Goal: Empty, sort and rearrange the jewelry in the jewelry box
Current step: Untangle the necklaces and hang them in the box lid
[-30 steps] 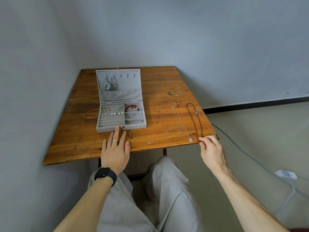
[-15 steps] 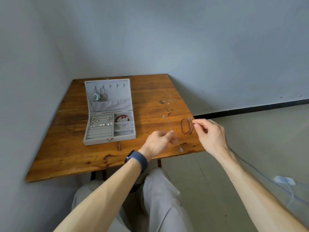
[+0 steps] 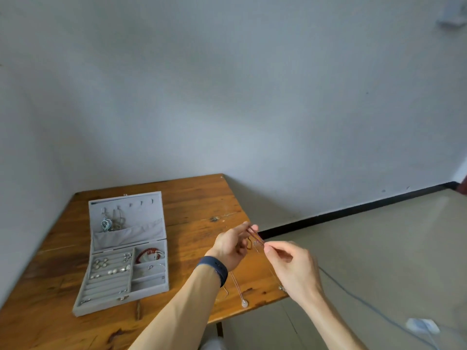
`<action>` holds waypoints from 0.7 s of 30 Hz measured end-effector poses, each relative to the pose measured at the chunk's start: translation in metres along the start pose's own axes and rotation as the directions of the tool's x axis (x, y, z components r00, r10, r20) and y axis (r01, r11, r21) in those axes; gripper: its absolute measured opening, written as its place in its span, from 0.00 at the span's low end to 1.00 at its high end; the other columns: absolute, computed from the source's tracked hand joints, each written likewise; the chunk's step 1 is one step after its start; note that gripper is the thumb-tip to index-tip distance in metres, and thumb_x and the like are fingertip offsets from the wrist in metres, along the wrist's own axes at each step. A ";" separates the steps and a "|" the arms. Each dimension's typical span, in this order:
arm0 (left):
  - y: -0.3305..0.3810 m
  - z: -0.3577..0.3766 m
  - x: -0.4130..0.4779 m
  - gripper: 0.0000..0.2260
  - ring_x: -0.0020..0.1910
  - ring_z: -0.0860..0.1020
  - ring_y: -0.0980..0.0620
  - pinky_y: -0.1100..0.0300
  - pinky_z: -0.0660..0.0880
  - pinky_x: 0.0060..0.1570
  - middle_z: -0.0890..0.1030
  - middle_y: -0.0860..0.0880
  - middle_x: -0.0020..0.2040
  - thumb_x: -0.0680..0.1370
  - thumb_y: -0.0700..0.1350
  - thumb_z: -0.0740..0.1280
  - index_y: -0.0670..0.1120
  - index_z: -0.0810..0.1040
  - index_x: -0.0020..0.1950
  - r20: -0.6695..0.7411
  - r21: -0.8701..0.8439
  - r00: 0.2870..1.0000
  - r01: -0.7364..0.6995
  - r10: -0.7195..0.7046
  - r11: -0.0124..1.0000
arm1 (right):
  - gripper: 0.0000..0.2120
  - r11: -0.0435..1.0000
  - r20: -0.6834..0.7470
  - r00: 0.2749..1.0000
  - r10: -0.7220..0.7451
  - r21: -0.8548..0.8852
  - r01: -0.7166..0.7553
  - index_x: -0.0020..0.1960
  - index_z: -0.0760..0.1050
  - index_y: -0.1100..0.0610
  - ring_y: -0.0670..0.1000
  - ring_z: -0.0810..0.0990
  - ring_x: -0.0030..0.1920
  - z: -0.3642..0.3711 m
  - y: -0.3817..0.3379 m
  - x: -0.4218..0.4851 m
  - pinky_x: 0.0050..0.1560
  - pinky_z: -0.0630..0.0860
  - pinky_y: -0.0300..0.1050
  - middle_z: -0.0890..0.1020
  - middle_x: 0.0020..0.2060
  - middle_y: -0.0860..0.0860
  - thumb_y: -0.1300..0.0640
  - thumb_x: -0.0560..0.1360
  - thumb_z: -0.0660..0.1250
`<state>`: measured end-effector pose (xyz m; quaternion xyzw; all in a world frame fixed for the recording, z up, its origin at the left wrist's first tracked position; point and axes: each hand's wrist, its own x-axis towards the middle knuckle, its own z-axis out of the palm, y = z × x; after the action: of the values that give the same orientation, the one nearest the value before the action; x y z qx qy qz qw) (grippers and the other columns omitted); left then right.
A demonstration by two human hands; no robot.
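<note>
Two hands hold a dark red beaded necklace (image 3: 254, 235) taut above the right side of a wooden table (image 3: 192, 198).

The table is pushed into a corner of pale grey walls (image 3: 252, 97), with a black skirting strip (image 3: 353, 210), a beige floor (image 3: 379, 248) and a cable (image 3: 353, 294) trailing over it. The left hand (image 3: 232, 246), fingers curled, pinches one end of the necklace at its fingertips. The right hand (image 3: 293, 271) pinches the other between thumb and forefinger. The short doubled strand slants from far-left down to near-right. The grey jewelry box (image 3: 121, 303) sits on the table's left half, well apart from the hands. Its long axis runs near to far, and its lid is tipped back toward the wall. A red bracelet (image 3: 147, 252) lies in a right-hand compartment. A silver pendant necklace (image 3: 244, 303) lies on the wood near the front edge.
</note>
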<state>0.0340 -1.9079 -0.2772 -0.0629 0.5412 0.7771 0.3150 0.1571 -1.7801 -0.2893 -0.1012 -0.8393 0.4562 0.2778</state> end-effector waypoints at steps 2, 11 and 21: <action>0.009 -0.009 0.000 0.08 0.29 0.65 0.57 0.66 0.60 0.25 0.83 0.53 0.43 0.81 0.48 0.68 0.44 0.82 0.52 -0.023 -0.008 0.999 -0.036 0.036 0.999 | 0.03 0.989 -0.029 0.995 0.095 0.117 -0.091 0.45 0.85 0.43 0.37 0.83 0.44 0.006 0.001 -0.010 0.42 0.75 0.28 0.85 0.41 0.34 0.52 0.74 0.75; 0.061 -0.097 -0.028 0.11 0.28 0.70 0.58 0.65 0.65 0.27 0.84 0.52 0.41 0.80 0.50 0.69 0.43 0.83 0.50 -0.210 0.135 0.957 -0.175 0.201 0.975 | 0.06 0.914 -0.031 0.966 0.257 0.331 -0.233 0.46 0.84 0.44 0.33 0.81 0.43 0.060 0.001 -0.038 0.40 0.72 0.23 0.84 0.42 0.32 0.56 0.75 0.74; 0.125 -0.215 -0.087 0.07 0.25 0.67 0.54 0.60 0.63 0.28 0.71 0.53 0.31 0.76 0.47 0.65 0.49 0.74 0.39 -0.364 0.291 0.900 -0.137 0.241 0.947 | 0.03 0.804 0.144 0.917 0.372 0.443 -0.396 0.49 0.83 0.44 0.42 0.84 0.48 0.139 -0.030 -0.025 0.48 0.80 0.36 0.86 0.45 0.41 0.50 0.75 0.74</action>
<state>-0.0189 -2.1606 -0.2264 -0.1234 0.6934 0.6984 0.1273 0.1027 -1.9065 -0.3333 -0.1880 -0.6745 0.6922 0.1747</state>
